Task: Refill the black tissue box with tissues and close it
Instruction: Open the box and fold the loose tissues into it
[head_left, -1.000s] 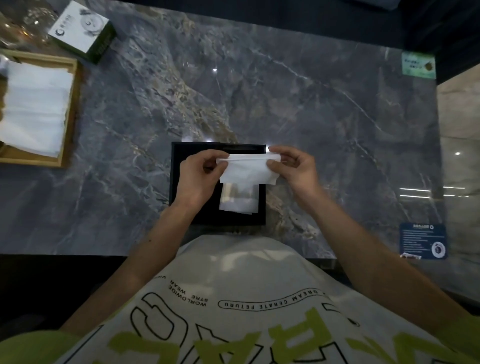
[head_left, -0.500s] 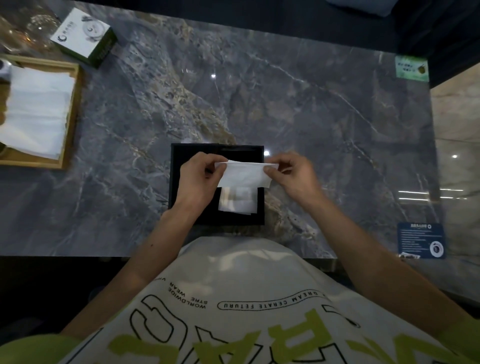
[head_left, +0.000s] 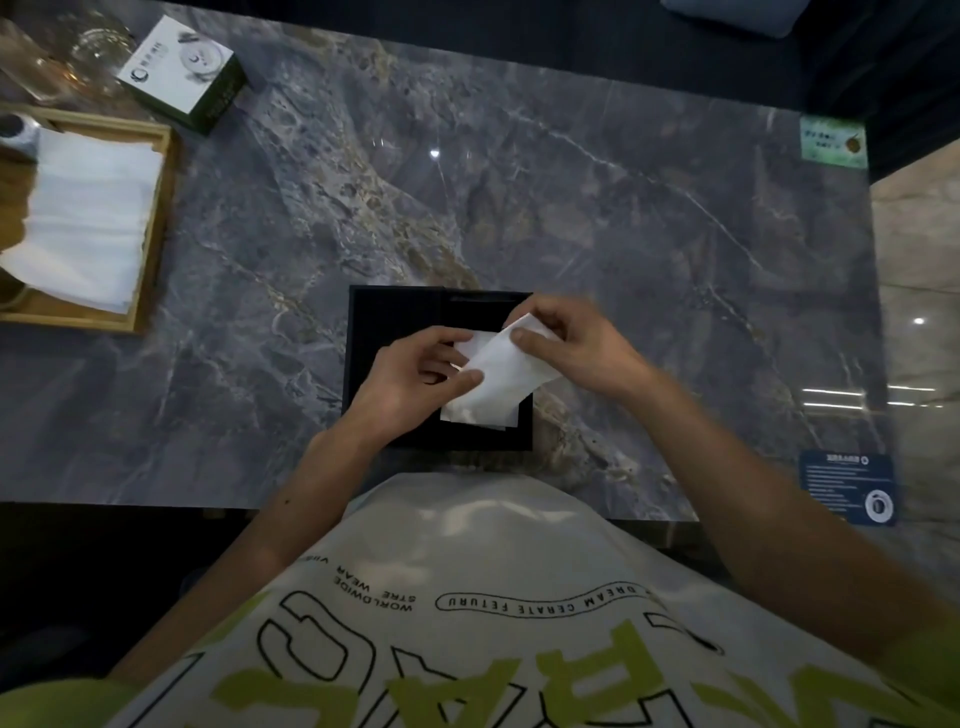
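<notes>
The black tissue box (head_left: 387, 317) lies open on the marble table near the front edge, its dark lid part on the left and a white tissue lying inside at the lower right. Above the box I hold one white tissue (head_left: 501, 376) tilted diagonally. My left hand (head_left: 415, 382) pinches its lower left end with thumb and fingers. My right hand (head_left: 576, 343) grips its upper right end. My hands hide much of the box's middle.
A wooden tray (head_left: 150, 249) with a stack of white tissues stands at the far left. A white and green carton (head_left: 182, 70) lies behind it, with clear glassware at the top left corner. Stickers mark the table's right side (head_left: 847, 486).
The tissue was held level between both hands. Now it is tilted, my right hand having moved up and inward while my left hand dropped slightly lower.
</notes>
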